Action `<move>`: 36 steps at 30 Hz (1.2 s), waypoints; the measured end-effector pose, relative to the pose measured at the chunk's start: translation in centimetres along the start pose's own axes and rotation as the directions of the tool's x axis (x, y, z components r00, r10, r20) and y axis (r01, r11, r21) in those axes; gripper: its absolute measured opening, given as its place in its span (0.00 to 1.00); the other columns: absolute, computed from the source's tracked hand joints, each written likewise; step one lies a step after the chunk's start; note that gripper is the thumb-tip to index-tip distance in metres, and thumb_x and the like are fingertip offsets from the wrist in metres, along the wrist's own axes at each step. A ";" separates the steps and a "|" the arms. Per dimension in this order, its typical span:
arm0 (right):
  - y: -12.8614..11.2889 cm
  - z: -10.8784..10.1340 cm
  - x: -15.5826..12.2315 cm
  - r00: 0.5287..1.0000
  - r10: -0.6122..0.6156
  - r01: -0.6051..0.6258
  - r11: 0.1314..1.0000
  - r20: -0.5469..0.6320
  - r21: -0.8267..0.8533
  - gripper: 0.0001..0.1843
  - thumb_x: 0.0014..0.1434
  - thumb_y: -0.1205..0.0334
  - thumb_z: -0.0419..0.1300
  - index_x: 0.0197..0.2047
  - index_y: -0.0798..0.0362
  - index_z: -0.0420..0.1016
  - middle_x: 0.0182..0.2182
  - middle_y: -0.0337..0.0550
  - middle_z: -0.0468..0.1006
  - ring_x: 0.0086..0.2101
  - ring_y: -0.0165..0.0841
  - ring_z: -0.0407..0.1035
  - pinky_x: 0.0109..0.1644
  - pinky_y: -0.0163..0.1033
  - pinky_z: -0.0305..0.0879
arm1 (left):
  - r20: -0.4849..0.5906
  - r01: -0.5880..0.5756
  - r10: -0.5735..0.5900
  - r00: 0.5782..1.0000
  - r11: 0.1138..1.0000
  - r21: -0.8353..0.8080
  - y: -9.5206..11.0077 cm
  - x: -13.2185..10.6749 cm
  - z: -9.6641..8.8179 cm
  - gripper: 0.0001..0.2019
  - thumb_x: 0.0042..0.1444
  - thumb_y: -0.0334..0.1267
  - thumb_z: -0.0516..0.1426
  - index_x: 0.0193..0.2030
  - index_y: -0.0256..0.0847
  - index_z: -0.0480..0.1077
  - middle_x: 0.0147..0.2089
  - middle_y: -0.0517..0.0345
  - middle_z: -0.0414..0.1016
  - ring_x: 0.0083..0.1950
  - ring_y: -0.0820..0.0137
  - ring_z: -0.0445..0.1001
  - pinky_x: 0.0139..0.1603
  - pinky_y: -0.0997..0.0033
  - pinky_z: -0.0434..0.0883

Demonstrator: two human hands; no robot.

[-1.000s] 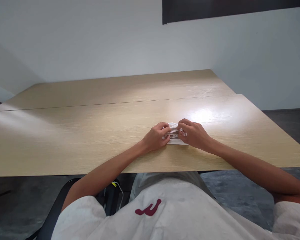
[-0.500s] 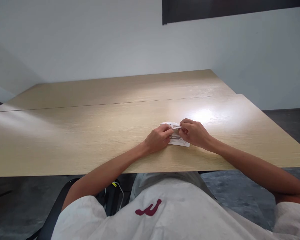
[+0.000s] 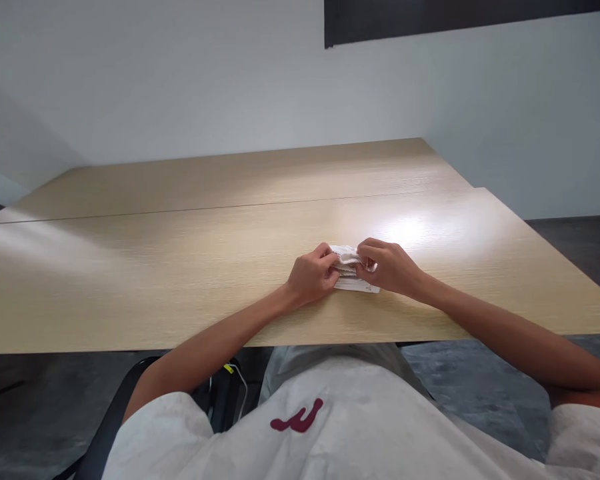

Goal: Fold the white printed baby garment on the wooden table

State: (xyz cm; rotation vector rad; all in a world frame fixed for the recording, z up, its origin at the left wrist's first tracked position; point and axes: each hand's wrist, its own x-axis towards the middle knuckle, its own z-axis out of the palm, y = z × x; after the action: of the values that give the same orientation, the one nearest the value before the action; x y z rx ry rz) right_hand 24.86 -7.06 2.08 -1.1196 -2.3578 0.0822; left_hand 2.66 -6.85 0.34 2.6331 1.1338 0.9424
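White, soft-looking material, folded into a small layered bundle [image 3: 354, 272], lies on the near half of a pale wood desk [image 3: 180, 267], a little right of centre. Whether it is cloth or paper is not clear. Faint reddish marks show on it, and its lower edge lies flat on the desk while the upper layers bunch up.

The left hand [image 3: 311, 275] and right hand [image 3: 391, 268] close on the bundle from opposite sides, fingertips pinching its top layers. This two-sided grip seems to keep the folds together and steady against the wood.

Both bare forearms reach in over the near desk edge. Below are a white shirt with a maroon mark [image 3: 300, 417] and a black chair [image 3: 105, 427].
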 end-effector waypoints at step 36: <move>0.6 -1.3 0.5 0.956 -0.209 0.163 0.962 0.206 0.217 0.11 0.55 0.71 0.57 0.42 0.53 0.71 0.36 0.46 0.76 0.37 0.36 0.69 0.38 0.37 0.63 | 0.094 -0.260 0.296 0.950 0.923 -0.283 -3.2 0.7 -0.8 0.08 0.64 0.37 0.58 0.47 0.39 0.73 0.44 0.50 0.77 0.46 0.66 0.76 0.49 0.65 0.74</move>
State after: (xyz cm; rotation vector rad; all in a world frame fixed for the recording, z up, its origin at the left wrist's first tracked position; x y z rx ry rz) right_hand 25.64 -6.52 3.20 -0.8241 -2.5780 0.3883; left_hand 0.62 -4.23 0.19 2.6239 0.5627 0.8725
